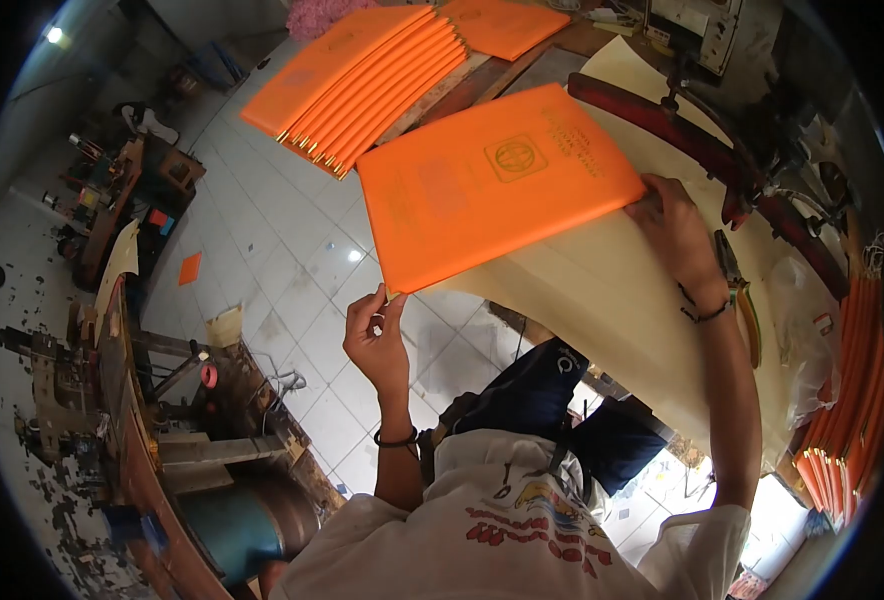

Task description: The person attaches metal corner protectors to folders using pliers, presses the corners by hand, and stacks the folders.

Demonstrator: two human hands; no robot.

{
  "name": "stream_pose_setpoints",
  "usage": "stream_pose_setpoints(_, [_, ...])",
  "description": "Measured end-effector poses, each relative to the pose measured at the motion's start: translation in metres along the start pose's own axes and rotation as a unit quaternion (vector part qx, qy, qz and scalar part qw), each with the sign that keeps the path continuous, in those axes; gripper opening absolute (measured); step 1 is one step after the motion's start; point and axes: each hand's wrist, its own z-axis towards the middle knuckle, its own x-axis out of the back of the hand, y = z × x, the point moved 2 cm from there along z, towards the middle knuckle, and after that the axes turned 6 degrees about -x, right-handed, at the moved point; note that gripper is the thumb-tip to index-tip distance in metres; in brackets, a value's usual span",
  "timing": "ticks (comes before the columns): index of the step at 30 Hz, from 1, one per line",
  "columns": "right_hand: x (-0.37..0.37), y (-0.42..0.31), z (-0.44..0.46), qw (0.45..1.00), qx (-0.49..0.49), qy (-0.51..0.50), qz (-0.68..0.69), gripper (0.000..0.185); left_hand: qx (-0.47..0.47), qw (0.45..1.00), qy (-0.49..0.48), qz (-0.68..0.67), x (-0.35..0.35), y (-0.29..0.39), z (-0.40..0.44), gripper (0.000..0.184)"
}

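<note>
An orange folder (502, 185) with a gold emblem and faint gold lettering is held tilted over the edge of a table covered in cream sheeting (582, 290). At its lower left corner, my left hand (377, 335) pinches a small gold-coloured tip between thumb and fingers. My right hand (677, 235) grips the folder's right corner, with the fingers partly hidden beneath it. Beyond the folder, a fanned stack of similar orange folders (362, 85) with gold corners lies at the table's far left.
Another orange folder (507, 25) lies at the back. A dark red machine arm (662, 125) stands at the right, near pliers (727, 258) and a clear plastic bag (802, 340). More orange folders (852, 390) are stacked at the far right. A workbench (127, 400) stands left.
</note>
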Motion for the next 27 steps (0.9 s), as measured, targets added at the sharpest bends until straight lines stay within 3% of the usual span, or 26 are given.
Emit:
stream_pose_setpoints(7, [-0.003,0.009,0.004,0.999,0.034,0.013,-0.019,0.045,-0.011,1.000,-0.005,-0.004,-0.001,-0.005,0.001,0.023])
stream_pose_setpoints(14, [0.003,0.012,0.006,0.992,-0.053,-0.064,0.096,0.043,0.057,0.992,-0.035,-0.106,0.004,-0.016,0.004,0.022])
stream_pose_setpoints(18, [0.010,0.009,0.004,0.989,-0.074,-0.094,0.089,0.044,0.086,0.988,-0.035,-0.122,0.007,-0.015,0.006,0.023])
stream_pose_setpoints(27, [0.014,0.001,0.001,0.991,-0.062,-0.073,0.089,0.037,0.045,0.992,0.002,-0.118,-0.002,-0.014,0.002,0.028])
